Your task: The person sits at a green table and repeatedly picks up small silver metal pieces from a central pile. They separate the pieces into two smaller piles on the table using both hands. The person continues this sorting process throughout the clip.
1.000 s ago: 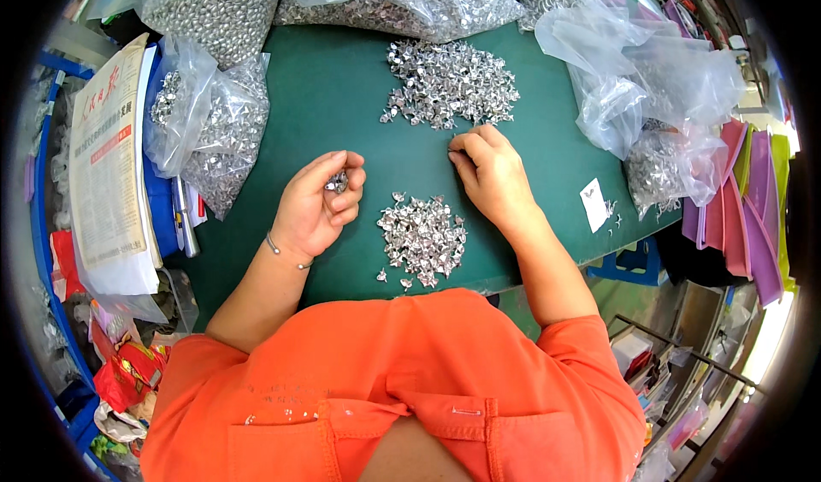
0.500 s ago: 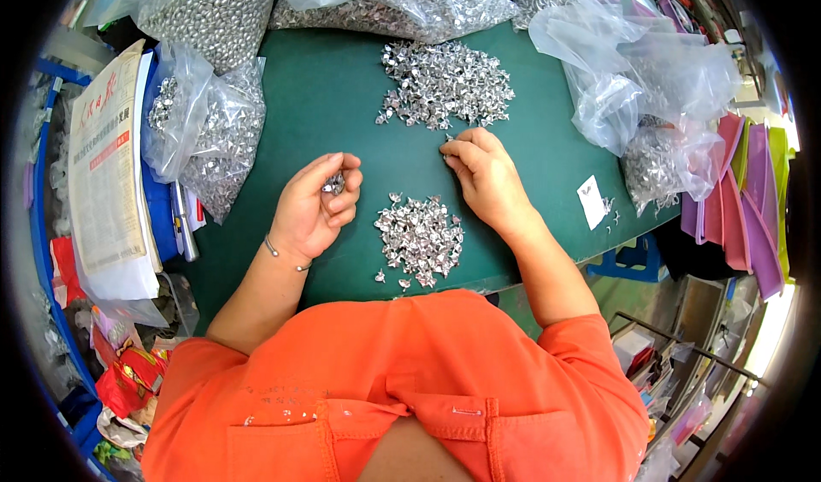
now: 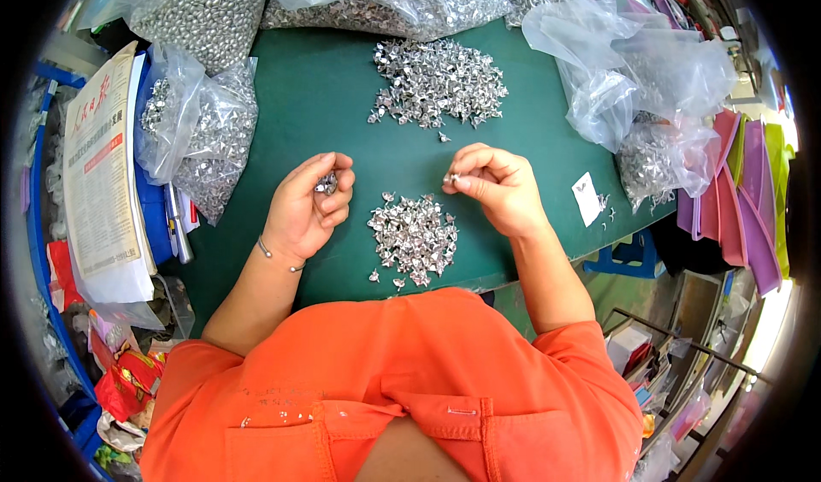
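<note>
Two piles of small silvery metal pieces lie on the green table: a larger far pile (image 3: 438, 82) and a smaller near pile (image 3: 414, 238). One loose metal piece (image 3: 443, 137) sits just in front of the far pile. My left hand (image 3: 312, 200), left of the near pile, is curled around a few shiny metal pieces (image 3: 327, 183). Up and to the right of that pile, my right hand (image 3: 500, 187) pinches a small metal piece (image 3: 453, 177) between thumb and finger. The exact shape of the pinched piece is too small to make out.
Clear plastic bags of metal parts stand at the left (image 3: 214, 140), along the back (image 3: 410, 7) and at the right (image 3: 654, 157). A newspaper (image 3: 107, 174) lies at the left edge. A white card (image 3: 587, 200) rests at the right, near purple and pink bins (image 3: 735, 200).
My right hand has drawn back from the far pile toward me, with a small metal piece in its pinch. My left hand has stayed in about the same place.
</note>
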`<state>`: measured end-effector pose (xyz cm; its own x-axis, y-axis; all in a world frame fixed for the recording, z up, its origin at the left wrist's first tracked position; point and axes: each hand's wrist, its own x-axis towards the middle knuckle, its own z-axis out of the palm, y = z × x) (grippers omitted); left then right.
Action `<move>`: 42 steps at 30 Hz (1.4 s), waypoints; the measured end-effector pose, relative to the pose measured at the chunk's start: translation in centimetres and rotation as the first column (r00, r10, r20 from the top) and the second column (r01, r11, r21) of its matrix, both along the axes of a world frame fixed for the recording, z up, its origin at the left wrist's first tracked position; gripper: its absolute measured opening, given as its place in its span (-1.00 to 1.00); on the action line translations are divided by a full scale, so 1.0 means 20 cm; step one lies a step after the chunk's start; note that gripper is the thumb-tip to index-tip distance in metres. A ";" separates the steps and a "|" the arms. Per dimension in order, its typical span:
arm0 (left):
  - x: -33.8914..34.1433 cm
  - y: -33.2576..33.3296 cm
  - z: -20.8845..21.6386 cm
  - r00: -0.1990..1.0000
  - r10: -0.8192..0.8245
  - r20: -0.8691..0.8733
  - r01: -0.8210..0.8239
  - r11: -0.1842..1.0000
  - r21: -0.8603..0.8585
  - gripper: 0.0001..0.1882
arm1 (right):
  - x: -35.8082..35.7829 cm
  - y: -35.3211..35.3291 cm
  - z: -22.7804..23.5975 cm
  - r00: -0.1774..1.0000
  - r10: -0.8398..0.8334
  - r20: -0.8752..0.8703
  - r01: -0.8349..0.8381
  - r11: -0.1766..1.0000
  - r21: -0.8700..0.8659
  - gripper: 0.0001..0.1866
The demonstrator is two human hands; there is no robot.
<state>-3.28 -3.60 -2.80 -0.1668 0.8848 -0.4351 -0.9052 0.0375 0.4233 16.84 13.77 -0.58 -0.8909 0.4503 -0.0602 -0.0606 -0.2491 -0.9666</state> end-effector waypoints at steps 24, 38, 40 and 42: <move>0.01 0.01 0.01 1.000 0.003 -0.006 -0.003 1.000 -0.001 -0.76 | -0.07 0.00 0.04 0.973 -0.135 -0.185 0.134 0.991 -0.017 -0.79; 0.01 0.00 0.02 1.000 -0.002 0.002 0.002 1.000 -0.010 -0.77 | -0.23 0.05 -0.03 0.990 -0.095 0.100 -0.051 0.420 0.906 -0.65; 0.00 0.00 0.01 1.000 0.000 0.005 0.000 1.000 0.003 -0.76 | -0.22 0.05 -0.02 0.986 -0.153 0.072 0.011 0.483 0.876 -0.67; 0.00 0.00 0.00 1.000 0.003 0.010 -0.004 1.000 0.010 -0.76 | -0.20 0.06 -0.04 0.954 -0.295 0.049 0.091 0.443 0.892 -0.69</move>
